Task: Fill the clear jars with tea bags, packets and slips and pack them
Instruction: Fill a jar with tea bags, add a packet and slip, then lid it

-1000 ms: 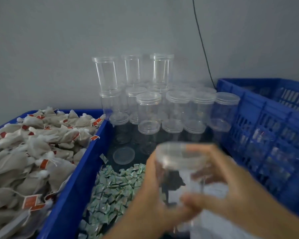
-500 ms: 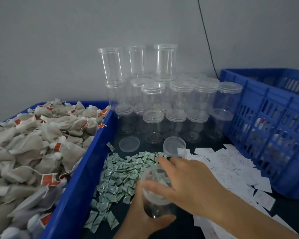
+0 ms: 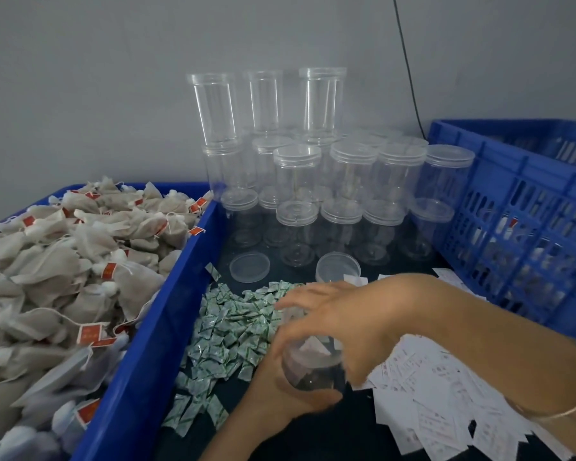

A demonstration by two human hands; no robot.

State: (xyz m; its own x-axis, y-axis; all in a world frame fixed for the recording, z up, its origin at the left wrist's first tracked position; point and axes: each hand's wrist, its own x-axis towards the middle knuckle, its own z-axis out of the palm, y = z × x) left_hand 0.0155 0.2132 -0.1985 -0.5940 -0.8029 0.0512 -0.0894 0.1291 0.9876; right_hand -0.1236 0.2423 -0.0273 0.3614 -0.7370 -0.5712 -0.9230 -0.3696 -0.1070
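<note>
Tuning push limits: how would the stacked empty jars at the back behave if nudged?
Probably light: the stacked jars look empty, thin clear plastic. Likely tippy: tall narrow ones stand on top, three tiers up. Smooth walls may slip.

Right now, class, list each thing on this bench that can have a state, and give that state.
held jar, gripped low by left hand, mouth covered by right hand
stacked jars, lidded, seemingly empty
loose lids, two, lying off any jar
tea bag crate, heaped full
green packets, loose heap
slips, scattered flat
</note>
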